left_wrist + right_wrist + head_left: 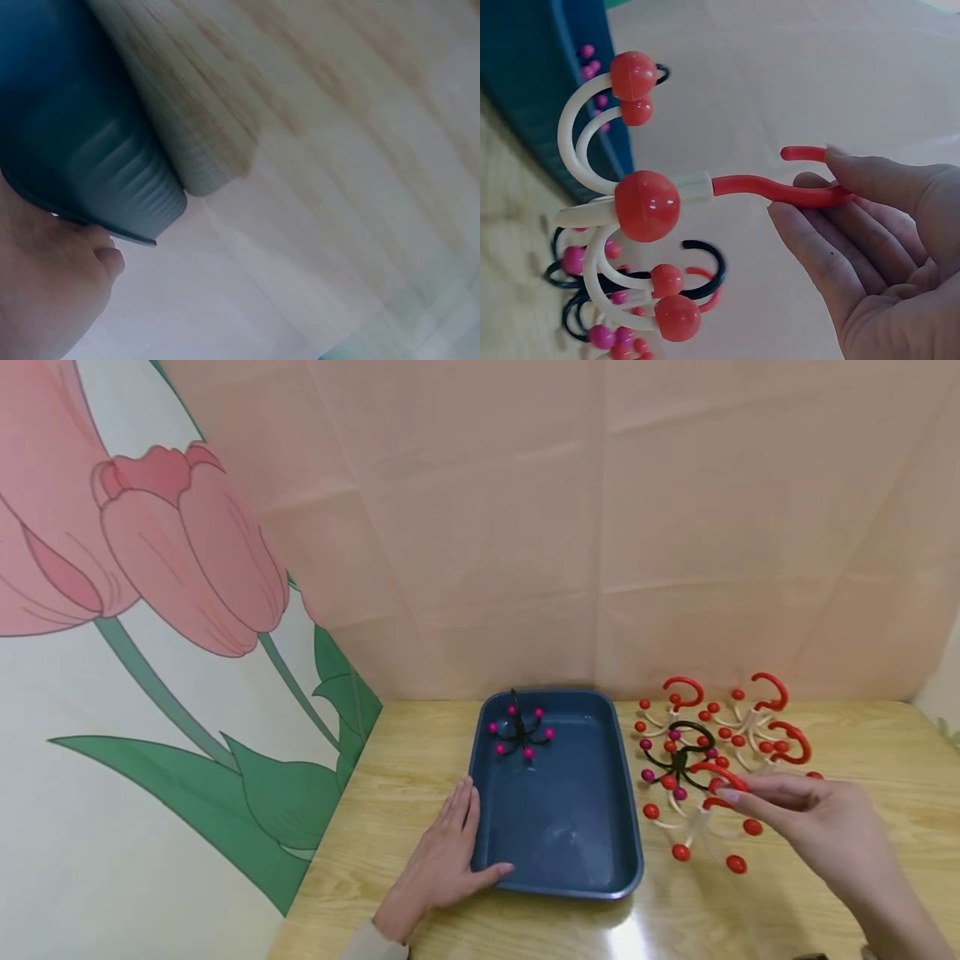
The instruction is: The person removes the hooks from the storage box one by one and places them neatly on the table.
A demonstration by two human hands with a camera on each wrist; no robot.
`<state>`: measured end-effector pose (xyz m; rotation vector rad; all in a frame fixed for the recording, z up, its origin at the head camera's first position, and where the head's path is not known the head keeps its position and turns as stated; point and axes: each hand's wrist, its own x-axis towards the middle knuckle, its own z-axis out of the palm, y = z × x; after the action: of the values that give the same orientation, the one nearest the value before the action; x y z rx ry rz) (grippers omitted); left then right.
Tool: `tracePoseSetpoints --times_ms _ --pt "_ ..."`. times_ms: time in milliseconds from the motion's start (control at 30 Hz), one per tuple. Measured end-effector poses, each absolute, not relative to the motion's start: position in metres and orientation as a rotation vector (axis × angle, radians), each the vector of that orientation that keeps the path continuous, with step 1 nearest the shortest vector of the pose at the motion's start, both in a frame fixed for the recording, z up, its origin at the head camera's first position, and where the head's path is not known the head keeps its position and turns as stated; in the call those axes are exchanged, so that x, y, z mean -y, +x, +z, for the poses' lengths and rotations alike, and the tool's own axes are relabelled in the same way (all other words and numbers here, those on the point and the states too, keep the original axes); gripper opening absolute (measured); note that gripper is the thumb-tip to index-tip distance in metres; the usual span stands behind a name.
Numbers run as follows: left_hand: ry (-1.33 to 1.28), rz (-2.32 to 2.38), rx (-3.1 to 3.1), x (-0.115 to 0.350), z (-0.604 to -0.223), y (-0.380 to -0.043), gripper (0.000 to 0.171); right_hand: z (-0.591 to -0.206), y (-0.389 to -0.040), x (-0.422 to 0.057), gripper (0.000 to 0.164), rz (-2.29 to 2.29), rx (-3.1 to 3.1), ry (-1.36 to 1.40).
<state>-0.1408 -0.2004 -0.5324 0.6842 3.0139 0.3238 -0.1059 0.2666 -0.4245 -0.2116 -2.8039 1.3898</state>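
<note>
In the head view my right hand (813,814) pinches the red hook of a claw-shaped hanger (701,818). Its white curved arms end in red balls, clear of the tabletop in the right wrist view, where my right hand (885,232) holds the hook between thumb and fingers. My left hand (442,852) rests along the left side of a dark blue tray (633,827), fingers straight and thumb at the near corner. A black claw hanger (520,733) with pink balls stands inside the tray at the far left.
Right of the tray, several red-and-white hangers (753,718) cluster on the wooden table (870,735) with a black hanger (679,760), partly overlapping. A pink cloth (480,527) hangs behind; a tulip-patterned panel (187,693) borders the left.
</note>
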Motion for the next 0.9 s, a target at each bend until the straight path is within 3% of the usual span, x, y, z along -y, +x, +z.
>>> tracePoseSetpoints --times_ms 500,900 --pt "0.660 0.322 -3.001 0.199 -0.531 -0.141 0.116 -0.474 -0.117 -0.274 0.042 1.395 2.754 -0.129" --pt "0.667 0.341 -3.006 0.199 -0.531 -0.140 0.115 -0.483 -0.124 -0.273 0.044 1.391 2.752 -0.136"
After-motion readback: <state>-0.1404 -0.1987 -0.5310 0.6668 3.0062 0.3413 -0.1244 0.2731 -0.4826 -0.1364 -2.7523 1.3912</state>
